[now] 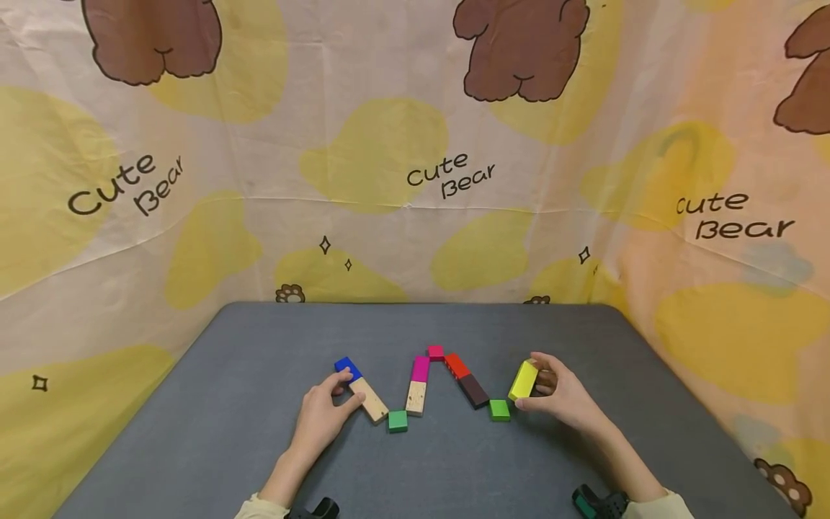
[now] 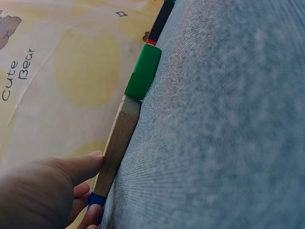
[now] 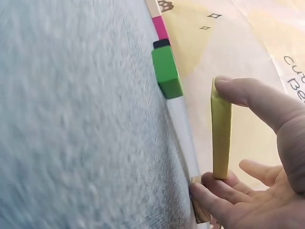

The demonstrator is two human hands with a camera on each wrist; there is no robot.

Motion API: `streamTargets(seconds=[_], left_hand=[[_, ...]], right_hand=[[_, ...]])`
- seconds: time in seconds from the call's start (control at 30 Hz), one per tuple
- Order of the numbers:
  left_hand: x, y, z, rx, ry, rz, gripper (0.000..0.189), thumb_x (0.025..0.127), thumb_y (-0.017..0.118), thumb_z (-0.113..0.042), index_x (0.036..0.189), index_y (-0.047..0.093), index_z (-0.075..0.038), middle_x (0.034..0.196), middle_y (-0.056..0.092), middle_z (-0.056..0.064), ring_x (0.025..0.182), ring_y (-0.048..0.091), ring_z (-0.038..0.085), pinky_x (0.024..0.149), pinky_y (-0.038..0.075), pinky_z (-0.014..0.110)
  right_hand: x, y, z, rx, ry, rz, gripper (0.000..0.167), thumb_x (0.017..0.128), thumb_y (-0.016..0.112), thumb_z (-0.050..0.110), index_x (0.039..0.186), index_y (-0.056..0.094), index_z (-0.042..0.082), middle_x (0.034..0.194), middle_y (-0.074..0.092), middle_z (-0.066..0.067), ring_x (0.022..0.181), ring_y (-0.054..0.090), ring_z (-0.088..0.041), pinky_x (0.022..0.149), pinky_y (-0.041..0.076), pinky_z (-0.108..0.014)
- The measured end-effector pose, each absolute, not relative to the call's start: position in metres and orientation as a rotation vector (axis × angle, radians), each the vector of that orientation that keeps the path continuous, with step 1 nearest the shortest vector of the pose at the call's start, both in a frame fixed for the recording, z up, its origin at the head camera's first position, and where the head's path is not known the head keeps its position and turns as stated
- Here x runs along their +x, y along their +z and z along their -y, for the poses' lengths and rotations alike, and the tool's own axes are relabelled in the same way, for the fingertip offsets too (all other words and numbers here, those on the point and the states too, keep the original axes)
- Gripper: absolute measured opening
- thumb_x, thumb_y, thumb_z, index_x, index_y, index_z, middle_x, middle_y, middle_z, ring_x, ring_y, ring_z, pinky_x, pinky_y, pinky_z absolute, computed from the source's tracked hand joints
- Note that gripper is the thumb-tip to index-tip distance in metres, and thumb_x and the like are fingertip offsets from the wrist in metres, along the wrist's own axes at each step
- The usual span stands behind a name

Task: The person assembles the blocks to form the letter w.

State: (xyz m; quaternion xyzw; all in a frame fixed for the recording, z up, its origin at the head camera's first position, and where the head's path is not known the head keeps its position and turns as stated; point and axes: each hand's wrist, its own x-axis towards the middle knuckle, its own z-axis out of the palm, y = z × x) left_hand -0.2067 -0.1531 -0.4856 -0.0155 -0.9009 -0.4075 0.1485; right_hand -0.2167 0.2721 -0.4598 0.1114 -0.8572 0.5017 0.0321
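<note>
My left hand (image 1: 326, 411) holds two blocks lying end to end, its fingertips at the blue block (image 1: 346, 366) and its thumb against the wooden block (image 1: 370, 402). In the left wrist view, the fingers bend around the blue end (image 2: 98, 199). My right hand (image 1: 563, 393) pinches a yellow block (image 1: 523, 380) lengthwise between thumb and fingertips. The right wrist view has this yellow block (image 3: 221, 138) raised over the table. Beyond the right fingers, part of another wooden block (image 3: 201, 210) shows. A green block (image 1: 499, 410) lies just left of the yellow one.
Between the hands, the zigzag row continues with a darker green block (image 1: 398, 421), a wooden block (image 1: 416, 398), a magenta block (image 1: 420, 368), a small pink block (image 1: 436, 352), a red block (image 1: 457, 365) and a dark brown block (image 1: 474, 391). A printed cloth (image 1: 376, 238) hangs behind the grey table (image 1: 447, 476).
</note>
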Motion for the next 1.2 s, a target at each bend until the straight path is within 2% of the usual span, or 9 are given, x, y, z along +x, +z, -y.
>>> streamTargets(seconds=[0.27,0.43,0.67,0.8,0.93,1.2], left_hand=[[-0.206,-0.486,0.153,-0.031,-1.187,2.587,0.051,0.085,0.079,-0.027,0.129,0.064,-0.005,0.119,0.065,0.015,0.103,0.057,0.03,0.089,0.042,0.055],[-0.207,-0.487,0.152,-0.038,-1.18,2.573,0.05,0.085,0.079,-0.026,0.127,0.065,-0.005,0.12,0.066,0.015,0.102,0.059,0.03,0.089,0.042,0.055],[-0.207,-0.486,0.153,-0.049,-1.197,2.567,0.051,0.085,0.079,-0.028,0.128,0.065,-0.004,0.121,0.065,0.014,0.103,0.059,0.03,0.089,0.042,0.055],[-0.207,-0.486,0.154,-0.051,-1.201,2.578,0.051,0.086,0.078,-0.028,0.128,0.064,-0.004,0.121,0.065,0.015,0.104,0.058,0.03,0.09,0.042,0.055],[-0.207,-0.486,0.154,-0.049,-1.195,2.583,0.05,0.086,0.078,-0.028,0.128,0.064,-0.004,0.121,0.065,0.015,0.104,0.058,0.03,0.089,0.042,0.056],[-0.206,-0.484,0.153,-0.046,-1.197,2.582,0.05,0.086,0.078,-0.028,0.128,0.064,-0.004,0.12,0.065,0.015,0.104,0.058,0.03,0.089,0.042,0.056]], right_hand=[[-0.232,-0.462,-0.275,0.354,1.429,2.687,0.098,0.07,0.092,0.023,0.146,0.035,-0.004,0.132,0.049,-0.02,0.116,0.053,-0.036,0.097,0.045,-0.049],[-0.243,-0.463,-0.273,0.33,1.331,2.74,0.098,0.068,0.092,0.025,0.145,0.038,-0.003,0.135,0.048,-0.021,0.117,0.05,-0.036,0.092,0.047,-0.048],[-0.252,-0.462,-0.276,0.461,1.268,2.823,0.092,0.067,0.092,0.018,0.14,0.044,-0.006,0.136,0.049,-0.022,0.1,0.051,-0.03,0.076,0.049,-0.034],[-0.25,-0.458,-0.276,0.537,1.38,2.817,0.089,0.071,0.089,0.014,0.142,0.04,-0.009,0.138,0.045,-0.025,0.099,0.05,-0.031,0.071,0.048,-0.028],[-0.247,-0.454,-0.276,0.579,1.472,2.789,0.087,0.074,0.087,0.01,0.142,0.037,-0.01,0.14,0.042,-0.029,0.1,0.052,-0.032,0.073,0.049,-0.029],[-0.25,-0.457,-0.277,0.571,1.5,2.805,0.086,0.074,0.087,0.013,0.142,0.039,-0.009,0.141,0.041,-0.028,0.1,0.054,-0.032,0.076,0.052,-0.031]])
